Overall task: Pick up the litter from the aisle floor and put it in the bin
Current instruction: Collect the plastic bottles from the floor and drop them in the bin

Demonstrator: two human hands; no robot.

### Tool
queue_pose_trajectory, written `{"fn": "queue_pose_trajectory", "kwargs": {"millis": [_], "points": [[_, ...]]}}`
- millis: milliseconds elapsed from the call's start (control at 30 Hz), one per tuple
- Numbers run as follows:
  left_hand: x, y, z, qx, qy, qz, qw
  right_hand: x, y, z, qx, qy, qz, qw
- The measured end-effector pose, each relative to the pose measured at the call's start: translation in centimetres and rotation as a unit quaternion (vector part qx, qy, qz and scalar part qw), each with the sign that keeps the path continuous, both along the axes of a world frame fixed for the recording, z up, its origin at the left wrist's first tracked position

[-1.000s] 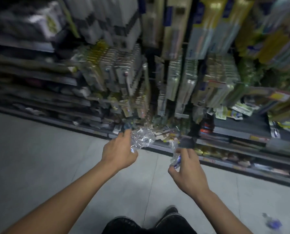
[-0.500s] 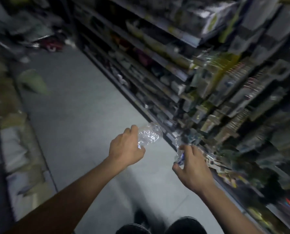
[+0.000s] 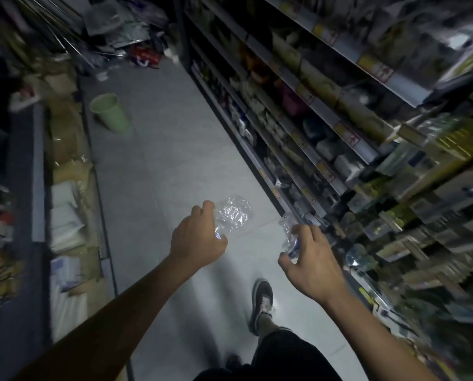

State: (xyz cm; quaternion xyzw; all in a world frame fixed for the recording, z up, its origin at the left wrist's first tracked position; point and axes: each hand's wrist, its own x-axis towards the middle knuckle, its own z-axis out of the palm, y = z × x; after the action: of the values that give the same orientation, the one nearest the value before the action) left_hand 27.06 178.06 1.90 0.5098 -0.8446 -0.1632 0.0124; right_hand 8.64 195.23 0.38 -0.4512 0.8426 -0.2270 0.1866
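A crumpled clear plastic bottle (image 3: 234,214) is held out over the aisle floor (image 3: 161,166), gripped by the left hand (image 3: 197,242) with fingers and thumb curled round its near end; the far end sticks out past the knuckles toward the shelves. Just to the right, the right hand (image 3: 311,259) pinches a smaller scrap of clear wrapper (image 3: 290,237) with a bit of blue on it, fingertips closed on it and the scrap rising above the thumb. The two hands are near each other but apart, both arms stretched forward from the near edge.

Far up the aisle on the left stands a pale green bin (image 3: 110,112), open mouth facing the near side, tilted in the wide-angle view, well apart from the hands. It sits on the grey tiled floor just beside the left-hand shelving (image 3: 64,160), whose low tiers carry brownish and white packets. The right-hand shelves (image 3: 340,111) run the whole length, crammed with boxed and packeted goods, yellow price tags along their edges; much of it is blurred.

Below the hands, a dark shoe with white laces (image 3: 261,306) is planted on the floor, a bare ankle and dark shorts (image 3: 279,356) above it. At the far end of the aisle lies a heap of bags and clutter (image 3: 130,42), including something red, too blurred to make out.
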Motion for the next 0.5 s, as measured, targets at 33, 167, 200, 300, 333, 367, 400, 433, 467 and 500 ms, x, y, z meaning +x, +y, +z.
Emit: {"fn": "queue_pose_trajectory", "kwargs": {"millis": [33, 167, 200, 300, 333, 367, 400, 433, 467, 500], "points": [[-0.7, -1.0, 0.0, 0.002, 0.006, 0.008, 1.0, -1.0, -1.2, -0.2, -0.009, -0.011, 0.003, 1.0], [-3.4, -5.0, 0.5, 0.012, 0.017, 0.057, 0.998, -4.7, -6.5, -0.1, -0.018, -0.045, 0.011, 0.999], [-3.8, -5.9, 0.6, 0.014, 0.02, 0.07, 0.997, -5.5, -7.7, 0.0, -0.018, -0.047, 0.021, 0.999], [-5.0, -8.7, 0.9, 0.018, 0.05, 0.116, 0.992, -7.6, -11.9, 0.3, -0.018, -0.056, 0.069, 0.996], [-5.2, -9.6, 1.1, 0.017, 0.059, 0.132, 0.989, -8.2, -13.5, 0.4, -0.015, -0.061, 0.084, 0.994], [-5.3, -10.4, 1.1, 0.008, 0.07, 0.144, 0.987, -8.8, -15.1, 0.4, -0.012, -0.066, 0.097, 0.993], [-5.2, -11.1, 1.1, -0.006, 0.077, 0.15, 0.986, -9.2, -16.6, 0.4, -0.01, -0.069, 0.108, 0.992], [-4.9, -11.9, 0.9, -0.015, 0.083, 0.15, 0.985, -9.4, -18.0, 0.3, -0.011, -0.071, 0.119, 0.99], [-4.6, -12.8, 0.7, -0.017, 0.083, 0.149, 0.985, -9.5, -19.5, 0.3, -0.012, -0.074, 0.131, 0.988], [-4.2, -13.8, 0.5, -0.016, 0.08, 0.146, 0.986, -9.6, -21.1, 0.3, -0.013, -0.077, 0.145, 0.986]]}}
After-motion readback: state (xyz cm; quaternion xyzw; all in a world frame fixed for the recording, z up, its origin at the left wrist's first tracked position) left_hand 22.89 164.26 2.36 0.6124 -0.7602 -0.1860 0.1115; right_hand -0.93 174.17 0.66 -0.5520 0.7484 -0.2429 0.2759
